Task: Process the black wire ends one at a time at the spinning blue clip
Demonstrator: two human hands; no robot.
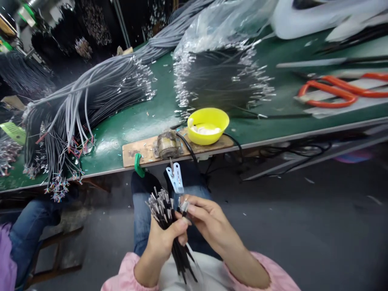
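Note:
My left hand (163,241) is closed around a bundle of thin black cables (160,208), whose stripped, silvery ends point up and away from me. Close beside it, my right hand (214,224) pinches the shiny, pale end of one cable (184,206) between thumb and fingertips. Exactly what covers that end is too small to make out. Just beyond my fingers, a light blue clothes peg (176,178) hangs from the shaft of a small motor (168,145). The motor is mounted on a wooden board (130,155) at the table edge.
A yellow bowl (204,139) with small white pieces stands on the board, beside a green clamp (139,165). Grey cable bundles (100,81) lie left; a dark cable pile (218,76) lies behind. Orange-handled scissors (330,92) lie right. Another person's leg (33,222) shows left.

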